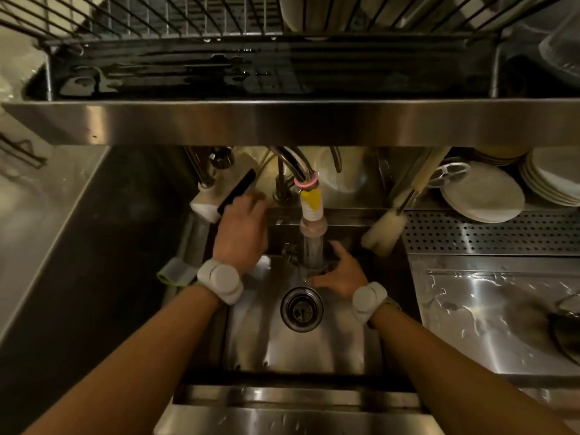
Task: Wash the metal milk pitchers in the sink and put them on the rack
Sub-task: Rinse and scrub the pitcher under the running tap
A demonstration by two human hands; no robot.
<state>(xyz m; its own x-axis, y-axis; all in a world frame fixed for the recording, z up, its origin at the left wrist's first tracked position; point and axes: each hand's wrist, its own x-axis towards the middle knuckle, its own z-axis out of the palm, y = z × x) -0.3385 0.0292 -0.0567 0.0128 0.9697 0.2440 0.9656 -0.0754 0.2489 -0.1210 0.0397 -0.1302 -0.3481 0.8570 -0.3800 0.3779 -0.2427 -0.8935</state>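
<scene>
Holding the milk pitcher (317, 270) under the faucet (309, 200) stream in the sink (298, 350), our right hand (340, 274) curls thumb and fingers round its wet wall, which could slip. Our left hand (241, 233) reaches a black handle (237, 191); we cannot tell its grip. Jerking it risks splashing.

No legible text, labels or numbers anywhere.

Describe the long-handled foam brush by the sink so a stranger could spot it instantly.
Start at the sink and go to its back right corner, where the perforated drain panel begins. The brush leans there head down, its handle rising toward the stacked plates. Its puffy cream foam head sets it apart from the smooth plates and steel nearby.
</scene>
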